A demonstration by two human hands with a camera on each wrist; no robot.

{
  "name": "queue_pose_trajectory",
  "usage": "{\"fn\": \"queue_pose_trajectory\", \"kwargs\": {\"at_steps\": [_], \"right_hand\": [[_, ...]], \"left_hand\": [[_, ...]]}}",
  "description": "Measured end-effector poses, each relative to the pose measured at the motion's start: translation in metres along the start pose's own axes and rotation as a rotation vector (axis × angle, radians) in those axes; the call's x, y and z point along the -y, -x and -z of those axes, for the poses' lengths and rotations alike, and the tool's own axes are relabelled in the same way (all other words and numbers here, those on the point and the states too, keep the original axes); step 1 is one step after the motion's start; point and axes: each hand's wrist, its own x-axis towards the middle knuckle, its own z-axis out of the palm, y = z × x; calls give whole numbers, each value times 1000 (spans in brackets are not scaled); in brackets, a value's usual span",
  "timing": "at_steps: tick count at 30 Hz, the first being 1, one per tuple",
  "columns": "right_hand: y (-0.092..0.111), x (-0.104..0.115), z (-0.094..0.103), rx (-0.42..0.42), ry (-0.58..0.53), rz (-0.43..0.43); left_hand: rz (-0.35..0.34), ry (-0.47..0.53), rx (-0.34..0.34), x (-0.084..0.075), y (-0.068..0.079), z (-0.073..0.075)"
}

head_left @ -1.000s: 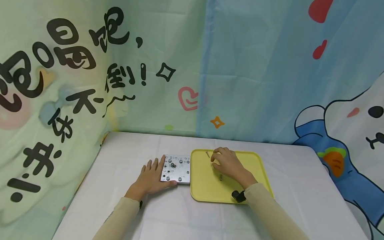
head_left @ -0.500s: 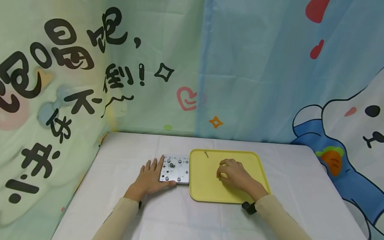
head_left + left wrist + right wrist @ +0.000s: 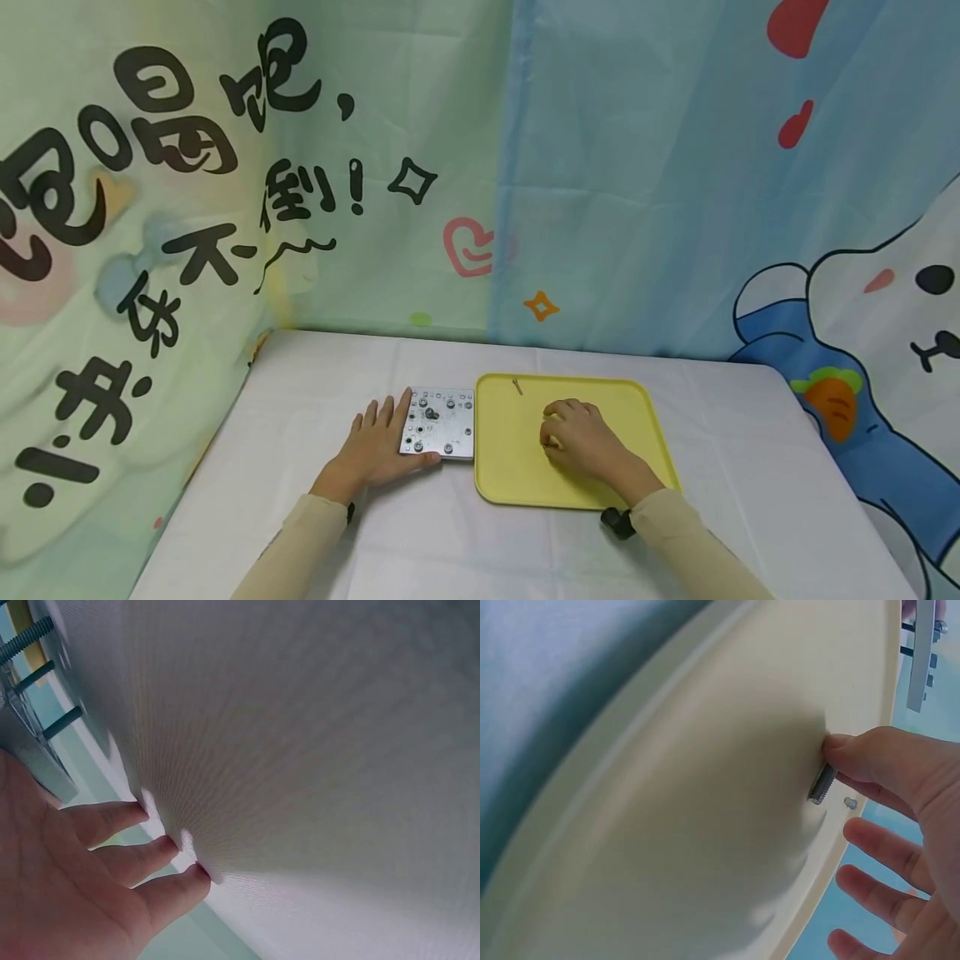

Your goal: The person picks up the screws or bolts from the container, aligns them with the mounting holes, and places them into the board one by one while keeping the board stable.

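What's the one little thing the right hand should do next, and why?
Probably lift the small bolt clear of the yellow tray: the right hand appears to have it pinched between thumb and finger, and the left hand already rests against the metal plate beside the tray.

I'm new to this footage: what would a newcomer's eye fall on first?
Likely the big black Chinese lettering across the left of the backdrop, and the white cartoon animal at far right. Below, the yellow tray stands out on the white table, with the right hand over it pinching a threaded screw.
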Motion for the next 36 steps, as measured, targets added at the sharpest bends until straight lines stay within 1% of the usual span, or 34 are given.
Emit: {"fn": "queue_pose_trajectory", "kwargs": {"at_steps": [8,15,20,23,28,36], "right_hand": [[-5,3,-2,23,77,-8],[-12,9,-1,-3,155,19],[-16,14,2,11,197,10],[-17,15,3,16,201,-1],[-18,14,6,1,193,-20],[-16,10,7,-18,143,-38]], "left_hand": [[3,-1,1,-1,0,1],[5,-6,8,-1,1,2],[1,-12,3,-1,1,1],[0,-17,3,-1,1,2],[7,-9,10,-2,2,2],[3,-3,5,-1,1,1]]}}
